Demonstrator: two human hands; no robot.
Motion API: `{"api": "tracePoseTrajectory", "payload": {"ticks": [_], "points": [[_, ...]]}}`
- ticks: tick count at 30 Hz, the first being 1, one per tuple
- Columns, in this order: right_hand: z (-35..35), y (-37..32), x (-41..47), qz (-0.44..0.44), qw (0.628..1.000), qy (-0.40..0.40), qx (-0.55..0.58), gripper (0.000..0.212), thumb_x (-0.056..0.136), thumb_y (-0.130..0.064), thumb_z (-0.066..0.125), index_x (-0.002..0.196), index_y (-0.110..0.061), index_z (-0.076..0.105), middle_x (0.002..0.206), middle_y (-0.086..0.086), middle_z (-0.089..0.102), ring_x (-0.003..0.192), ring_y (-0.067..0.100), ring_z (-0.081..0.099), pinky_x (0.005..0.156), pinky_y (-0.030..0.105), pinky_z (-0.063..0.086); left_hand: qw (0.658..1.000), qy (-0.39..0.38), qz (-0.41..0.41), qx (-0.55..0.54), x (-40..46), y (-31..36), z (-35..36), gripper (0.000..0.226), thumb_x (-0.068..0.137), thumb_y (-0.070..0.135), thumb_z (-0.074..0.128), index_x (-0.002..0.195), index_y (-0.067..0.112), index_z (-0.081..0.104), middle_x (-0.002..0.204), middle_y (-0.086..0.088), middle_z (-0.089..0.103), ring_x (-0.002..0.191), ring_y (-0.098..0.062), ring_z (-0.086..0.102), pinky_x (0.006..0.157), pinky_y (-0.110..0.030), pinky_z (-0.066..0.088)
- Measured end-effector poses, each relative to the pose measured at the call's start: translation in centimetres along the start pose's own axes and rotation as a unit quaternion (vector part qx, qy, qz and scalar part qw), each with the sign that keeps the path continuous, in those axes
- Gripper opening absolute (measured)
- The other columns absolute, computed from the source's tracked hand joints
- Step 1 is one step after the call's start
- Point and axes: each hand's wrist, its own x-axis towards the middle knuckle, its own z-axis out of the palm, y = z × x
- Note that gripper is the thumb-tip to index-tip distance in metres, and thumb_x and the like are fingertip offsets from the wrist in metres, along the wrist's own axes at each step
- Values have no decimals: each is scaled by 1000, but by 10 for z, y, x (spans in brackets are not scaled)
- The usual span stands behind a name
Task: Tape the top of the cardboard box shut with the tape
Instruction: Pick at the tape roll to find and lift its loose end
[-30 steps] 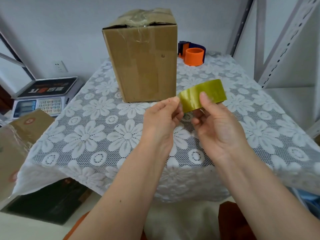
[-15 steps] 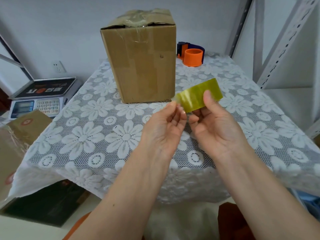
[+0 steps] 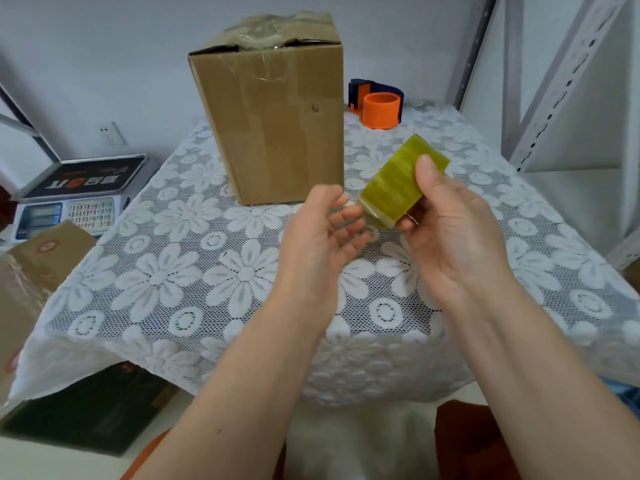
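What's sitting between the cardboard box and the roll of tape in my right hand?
Only bare lace tablecloth separates the cardboard box from the tape roll, in the head view.

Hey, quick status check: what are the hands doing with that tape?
Right hand grips tape roll. Left hand open at its loose end. Box top untaped, nothing in the way.

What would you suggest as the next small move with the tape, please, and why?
Probably pull the loose end out with the left hand. The right hand grips the tape, a short clear flap has lifted at its lower edge, and the box stands apart, its top flaps gaping.
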Motion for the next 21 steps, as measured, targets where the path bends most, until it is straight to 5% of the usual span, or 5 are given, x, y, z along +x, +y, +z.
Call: {"api": "tracePoseTrajectory", "payload": {"ticks": [4,9,13,17,21], "points": [[-1,-5,-3,-36,996,-5,-75,19,92,-26,59,81,-18,72,79,-1,72,82,20,61,71,32,45,972,-20,115,206,0,15,-7,26,75,42,66,95,24,67,91,10,65,84,-8,61,75,-28,53],[0,-11,-6,-60,991,-35,-116,19,92,-25,58,85,-14,72,79,1,74,75,13,69,68,25,54,946,-122,96,285,2,16,-10,28,77,37,68,99,20,74,104,2,74,100,-13,67,87,-35,55],[1,-15,-9,-78,987,-51,-132,17,89,-24,61,81,-15,73,72,-2,75,67,8,69,61,18,52,959,-135,88,234,4,10,-7,14,80,14,70,91,5,71,111,-9,72,103,-30,68,91,-44,55],[-1,-12,-10,-121,966,-2,-229,23,93,-32,55,82,-23,73,74,-9,73,69,1,65,63,17,50,971,-141,76,176,3,10,-6,12,82,7,68,83,-4,66,126,-5,64,93,-24,71,75,-38,60],[-8,-2,-10,-243,891,46,-380,21,95,-14,50,102,-28,64,96,-5,67,86,1,59,76,20,48,991,-104,37,74,5,11,-9,15,78,9,68,66,5,60,91,-12,70,77,-22,72,68,-35,62]]}}
